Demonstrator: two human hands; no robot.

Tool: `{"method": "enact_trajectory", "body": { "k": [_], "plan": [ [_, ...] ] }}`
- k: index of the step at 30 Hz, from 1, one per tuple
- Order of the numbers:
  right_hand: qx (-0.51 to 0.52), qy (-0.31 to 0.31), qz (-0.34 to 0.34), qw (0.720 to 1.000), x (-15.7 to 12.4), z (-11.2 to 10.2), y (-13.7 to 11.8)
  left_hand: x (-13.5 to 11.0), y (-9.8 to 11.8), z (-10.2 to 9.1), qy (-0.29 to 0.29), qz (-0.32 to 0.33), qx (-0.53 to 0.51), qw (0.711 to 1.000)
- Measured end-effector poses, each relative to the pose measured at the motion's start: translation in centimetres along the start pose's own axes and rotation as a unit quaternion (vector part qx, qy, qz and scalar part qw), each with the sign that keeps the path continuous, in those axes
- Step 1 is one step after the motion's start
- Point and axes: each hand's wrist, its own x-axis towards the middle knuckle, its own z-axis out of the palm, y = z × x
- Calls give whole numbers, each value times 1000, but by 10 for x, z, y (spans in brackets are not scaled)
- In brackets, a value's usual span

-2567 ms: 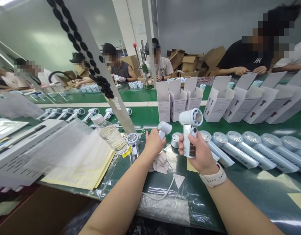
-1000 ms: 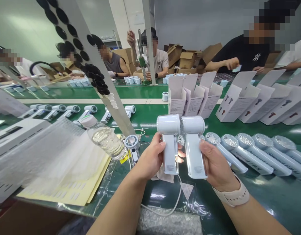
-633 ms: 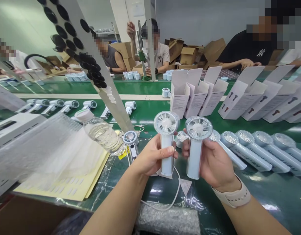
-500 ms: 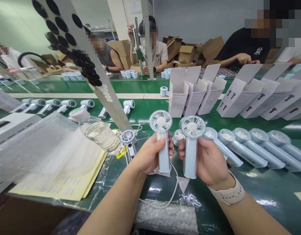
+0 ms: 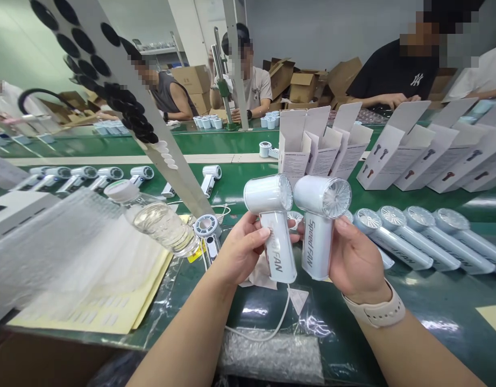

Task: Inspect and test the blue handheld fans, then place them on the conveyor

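My left hand (image 5: 248, 247) is closed around the handle of a pale blue handheld fan (image 5: 279, 242), whose head points up and to the right. Beside it, my right hand (image 5: 355, 258) grips a second handheld fan (image 5: 317, 244) of the same kind, with "Speed FAN" lettered along its handle. Both fans are held upright above the green table, close together, their sides turned to me. A glossy clear film seems to cover them. Behind my hands, another fan's grille (image 5: 295, 219) shows partly. To the right lies a row of similar fans (image 5: 409, 247).
Open white boxes (image 5: 393, 156) stand beyond the fans. A slanted metal post (image 5: 175, 172) rises left of my hands, near a tilted water bottle (image 5: 159, 220) and yellow sticker sheets (image 5: 122, 317). Bubble wrap (image 5: 272, 355) lies at the front edge. Several people work across the line.
Both fans have been turned in my hands, from their grilles facing me to their lettered sides showing. My hands stay in nearly the same place.
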Motion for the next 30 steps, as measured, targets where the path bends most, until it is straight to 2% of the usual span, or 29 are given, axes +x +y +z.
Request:
{"method": "enact_trajectory", "body": {
  "k": [3, 9, 12, 17, 20, 22, 23, 25, 28, 30],
  "plan": [
    [-5, 3, -14, 1000, 1, 1, 2, -1, -1, 0, -3, 8, 11, 1000],
    [14, 25, 15, 999, 3, 3, 5, -1, -3, -3, 19, 8, 50, 999],
    [23, 14, 33, 999, 3, 4, 4, 0, -5, -4, 30, -4, 59, 998],
    [24, 16, 41, 999, 4, 4, 6, 0, -8, -8, 23, -7, 61, 998],
    [-3, 15, 24, 1000, 3, -3, 6, -1, -8, -10, 15, 1, 86, 996],
    [-72, -8, -21, 997, 0, -9, 4, -2, -8, -12, 24, 39, 140, 989],
    [-127, -28, -52, 990, -2, -12, 3, -3, -8, -13, 28, 69, 182, 980],
    [-244, -83, -126, 958, -5, -16, 0, -4, -7, -13, 23, 151, 273, 950],
    [-329, -165, -217, 904, -7, -17, 0, -4, -3, -14, -19, 261, 398, 879],
    [-348, -184, -243, 886, -6, -18, 0, -5, 1, -14, -20, 314, 470, 825]
  ]
}}
